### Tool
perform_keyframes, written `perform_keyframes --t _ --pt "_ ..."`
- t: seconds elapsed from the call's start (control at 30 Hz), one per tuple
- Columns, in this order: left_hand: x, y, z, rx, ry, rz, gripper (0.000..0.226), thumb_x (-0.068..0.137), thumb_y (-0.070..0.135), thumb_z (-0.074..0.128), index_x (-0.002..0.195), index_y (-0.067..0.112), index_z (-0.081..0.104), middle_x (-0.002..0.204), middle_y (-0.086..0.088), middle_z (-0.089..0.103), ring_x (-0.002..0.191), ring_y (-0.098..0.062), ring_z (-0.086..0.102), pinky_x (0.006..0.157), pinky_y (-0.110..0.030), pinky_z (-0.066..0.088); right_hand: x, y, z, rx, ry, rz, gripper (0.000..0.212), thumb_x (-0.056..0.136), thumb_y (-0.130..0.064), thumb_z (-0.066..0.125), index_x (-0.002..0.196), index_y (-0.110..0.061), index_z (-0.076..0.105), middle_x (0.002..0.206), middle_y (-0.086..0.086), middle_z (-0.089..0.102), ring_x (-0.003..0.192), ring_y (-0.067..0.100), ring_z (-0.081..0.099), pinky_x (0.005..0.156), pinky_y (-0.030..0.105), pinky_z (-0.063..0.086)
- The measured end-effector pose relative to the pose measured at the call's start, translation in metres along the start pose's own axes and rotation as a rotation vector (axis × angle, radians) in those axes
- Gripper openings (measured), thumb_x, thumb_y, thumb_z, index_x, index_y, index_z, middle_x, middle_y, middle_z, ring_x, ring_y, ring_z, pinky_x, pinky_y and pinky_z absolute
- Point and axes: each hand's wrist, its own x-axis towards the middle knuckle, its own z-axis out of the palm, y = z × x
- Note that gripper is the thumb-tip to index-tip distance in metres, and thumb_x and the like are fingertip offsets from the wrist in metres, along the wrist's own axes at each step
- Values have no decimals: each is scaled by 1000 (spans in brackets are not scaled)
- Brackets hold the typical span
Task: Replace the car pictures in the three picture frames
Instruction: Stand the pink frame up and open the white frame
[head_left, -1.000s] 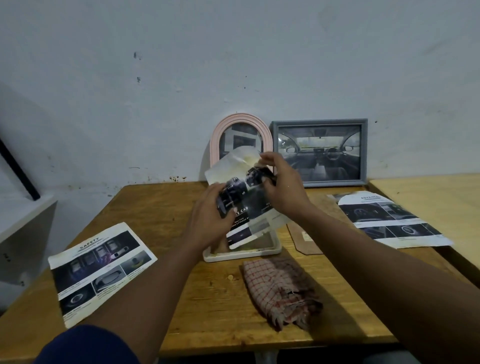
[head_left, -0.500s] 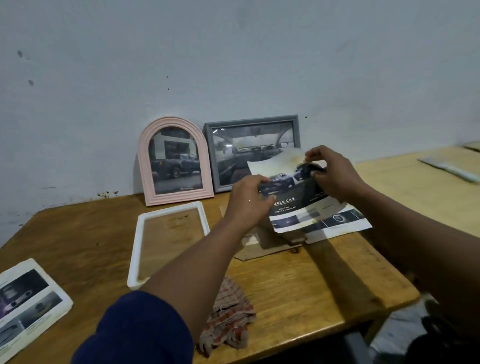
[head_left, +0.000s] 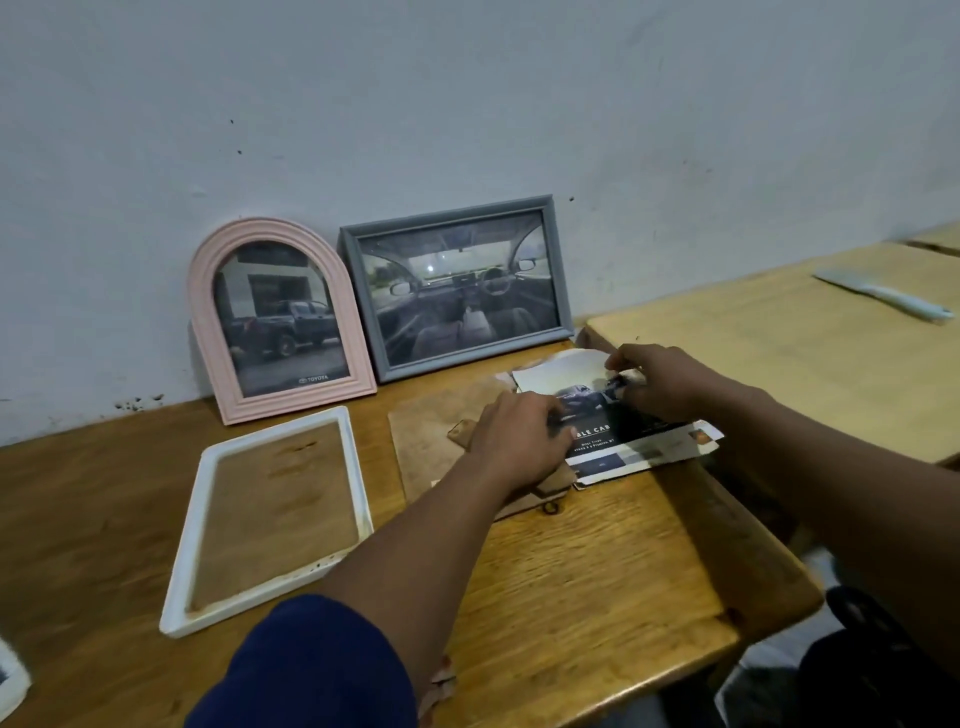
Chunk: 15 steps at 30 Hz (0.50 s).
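Both of my hands hold a dark car picture low over the right part of the wooden table. My left hand grips its left edge, my right hand pinches its top right. Under the picture lies another printed sheet. A brown frame backing board lies under my left hand. A white frame lies flat and empty to the left. A pink arched frame and a grey frame, each with a car picture, lean against the wall.
A second, lighter table adjoins on the right, with a pale knife-like tool on it. A checked cloth peeks out below my left forearm. A printed sheet corner shows at the far left edge.
My hands carried the car picture from above the white frame to the right and lowered it onto the sheet at the table's right side. The view turned right.
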Motion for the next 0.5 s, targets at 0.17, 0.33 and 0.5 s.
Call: perform_keyframes --t 0.17,0.33,0.5 --pt "-4 -3 -9 -67 9 22 30 93 41 63 116 25 75 110 2 73 101 -17 63 87 -42 56 -5 -17 13 -75 -19 -6 42 93 -33 66 132 -30 53 137 1 59 119 26 55 100 52 44" --pt "-21 -12 -42 -93 66 -16 30 92 45 62 117 31 73 124 3 67 117 -17 57 94 -40 51 -10 -60 6 13 50 -105 44 91 -25 69 133 -23 55 135 4 58 121 25 55 99 46 48" --pt "-63 -51 -100 -41 150 -116 35 92 41 64 124 29 69 127 2 68 118 -18 60 97 -37 50 -22 -142 17 114 29 -277 40 92 -25 68 130 -23 56 125 1 61 112 18 58 83 28 46"
